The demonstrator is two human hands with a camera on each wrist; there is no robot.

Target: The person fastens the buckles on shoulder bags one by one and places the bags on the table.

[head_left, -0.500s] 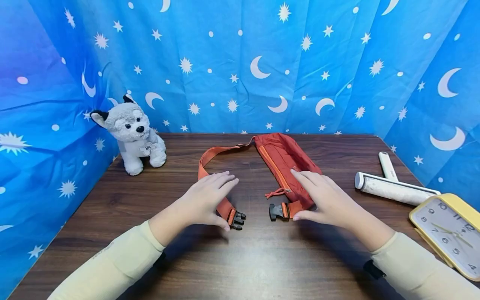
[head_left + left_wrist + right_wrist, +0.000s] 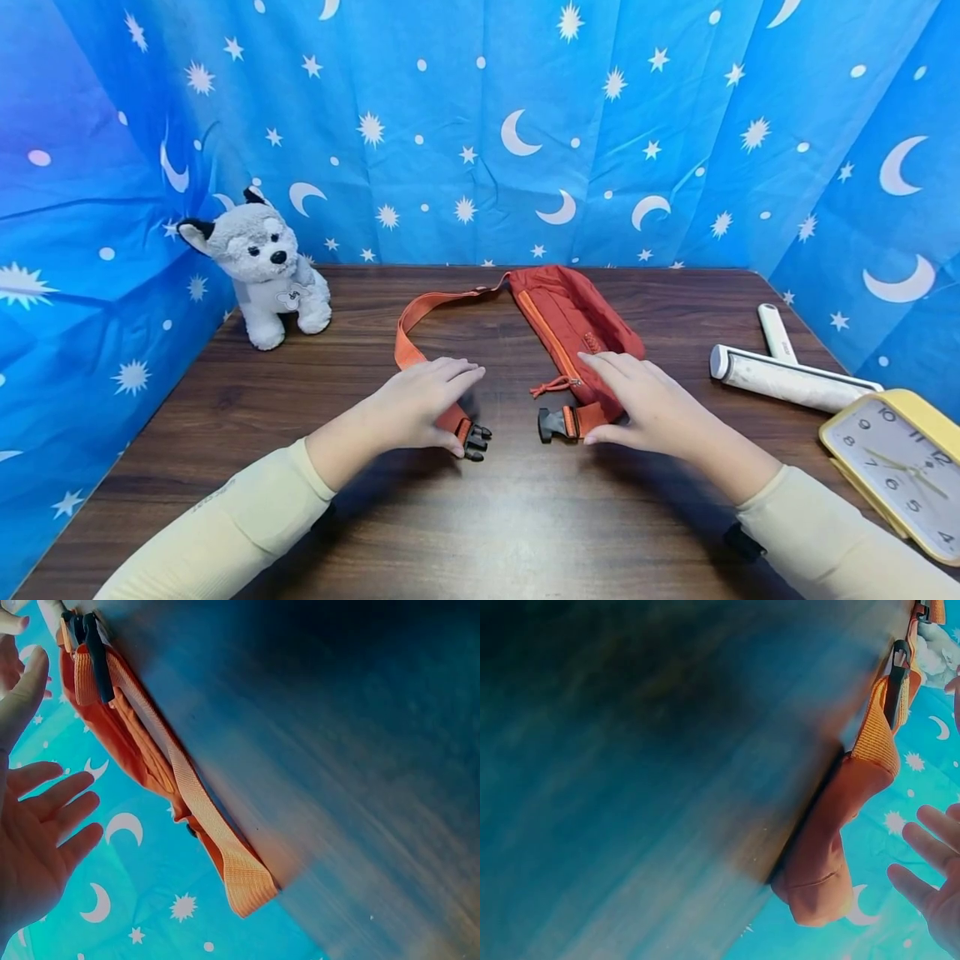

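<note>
A red waist bag [image 2: 558,312] lies on the table with its orange strap [image 2: 412,329] looped out to the left. The strap ends in a black pronged buckle half [image 2: 477,440]; the matching socket half [image 2: 553,425] lies across from it, the two apart. My left hand [image 2: 408,408] hovers over the strap, fingers extended, thumb close by the pronged half. Over the bag's near end is my right hand [image 2: 652,404], its thumb beside the socket half's webbing. Both wrist views show straight, spread fingers on the left hand [image 2: 37,840] and right hand [image 2: 937,862], apart from the bag [image 2: 817,847].
A grey-and-white plush husky [image 2: 270,271] sits at the back left of the wooden table [image 2: 480,533]. On the right lie a white lint roller [image 2: 787,377] and a yellow-framed clock [image 2: 896,467]. A blue star-and-moon curtain [image 2: 450,100] surrounds the table's back and sides.
My left hand has shifted slightly right and down, nearer the pronged buckle half. The right hand has dropped a little, uncovering more of the bag. The bag has stayed in place.
</note>
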